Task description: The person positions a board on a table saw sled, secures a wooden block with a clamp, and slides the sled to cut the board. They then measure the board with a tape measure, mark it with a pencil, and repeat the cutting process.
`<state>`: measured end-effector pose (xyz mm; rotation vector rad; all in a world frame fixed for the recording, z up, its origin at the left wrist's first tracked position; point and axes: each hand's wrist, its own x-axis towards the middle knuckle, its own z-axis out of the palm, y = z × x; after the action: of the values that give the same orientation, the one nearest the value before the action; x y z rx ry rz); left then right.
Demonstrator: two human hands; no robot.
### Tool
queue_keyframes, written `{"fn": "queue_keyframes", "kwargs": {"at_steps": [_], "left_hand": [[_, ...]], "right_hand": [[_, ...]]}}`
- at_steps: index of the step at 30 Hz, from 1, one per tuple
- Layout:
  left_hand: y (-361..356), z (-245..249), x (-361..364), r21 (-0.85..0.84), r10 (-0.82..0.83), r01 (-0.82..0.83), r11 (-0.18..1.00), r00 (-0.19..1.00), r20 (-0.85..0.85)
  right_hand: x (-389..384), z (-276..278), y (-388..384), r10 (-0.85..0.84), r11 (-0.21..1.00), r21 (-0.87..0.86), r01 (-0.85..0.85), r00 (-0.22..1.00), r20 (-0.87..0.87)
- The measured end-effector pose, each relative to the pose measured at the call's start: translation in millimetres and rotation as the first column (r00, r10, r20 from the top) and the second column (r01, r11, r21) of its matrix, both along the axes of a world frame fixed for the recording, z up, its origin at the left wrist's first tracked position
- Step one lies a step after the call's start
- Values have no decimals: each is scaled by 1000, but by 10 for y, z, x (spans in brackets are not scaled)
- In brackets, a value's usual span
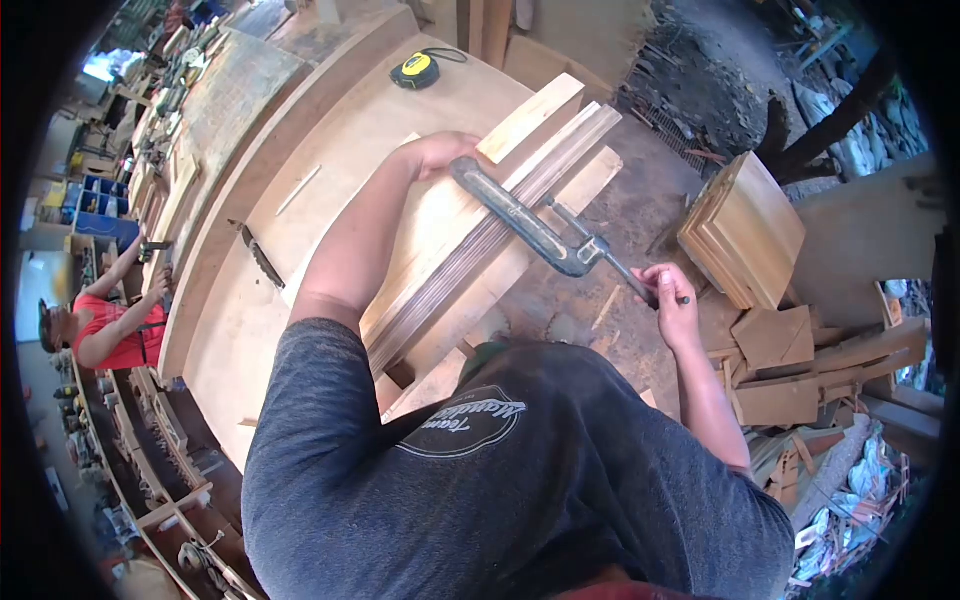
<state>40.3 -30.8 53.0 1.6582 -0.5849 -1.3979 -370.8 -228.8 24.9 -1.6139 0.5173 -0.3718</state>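
- Clamp (pixel 530 225) already spans the board stack (pixel 450 270).
- Left hand (pixel 440 152) curled over the clamp's far end.
- Right hand (pixel 672 300) closed on the screw (pixel 622 268) end.
- Tightening looks unfinished.

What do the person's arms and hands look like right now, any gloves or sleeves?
The left hand and right hand are bare: no gloves, no watch or rings visible. Arms are uncovered below the short sleeves of a dark grey T-shirt with a white oval logo.
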Motion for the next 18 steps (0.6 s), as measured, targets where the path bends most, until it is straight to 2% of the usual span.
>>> {"fn": "queue_keyframes", "kwargs": {"at_steps": [3, 4, 6, 10, 11, 12, 13, 14, 15, 16, 17, 18], "left_hand": [[2, 163, -98, 25, 42, -41, 999, 998, -46], [22, 134, -83, 33, 49, -47, 998, 998, -47], [19, 82, -37, 22, 14, -13, 1000, 999, -51], [22, 168, -117, -15, 14, -14, 1000, 1000, -25], [28, 85, -78, -16, 46, -47, 999, 998, -40], [34, 58, -31, -21, 58, -59, 998, 998, -35], [32, 33, 8, -12, 48, -48, 999, 998, -36], [39, -22, 12, 1, 34, -34, 999, 998, -45], [35, 58, -26, 4, 3, -3, 1000, 1000, -31], [40, 21, -27, 5, 10, -10, 1000, 999, -31], [42, -13, -1, 0, 16, -16, 1000, 999, -28], [29, 57, -29, -4, 21, -21, 1000, 1000, -24]], "right_hand": [[72, 85, -135, 15, 919, 392, 47, 988, -152], [98, 108, -171, 22, 916, 400, 42, 988, -153], [92, 139, -248, 97, 802, 597, -3, 987, -126], [52, 252, -251, 139, 816, 576, -55, 985, -103], [-22, 278, -248, 118, 923, 382, -52, 981, -153], [-40, 355, -217, 130, 924, 377, -65, 980, -149], [-60, 479, -176, -4, 957, -289, 3, 1000, -4], [-96, 580, -149, -19, 569, -805, 168, 981, 192], [-129, 641, -162, 217, 383, -918, 99, 957, 194], [-104, 750, -45, 224, 384, -918, 95, 955, 193], [-31, 879, 173, 262, 316, -931, -184, 960, -101], [24, 942, 296, 277, 239, -861, -450, 881, -384]]}}
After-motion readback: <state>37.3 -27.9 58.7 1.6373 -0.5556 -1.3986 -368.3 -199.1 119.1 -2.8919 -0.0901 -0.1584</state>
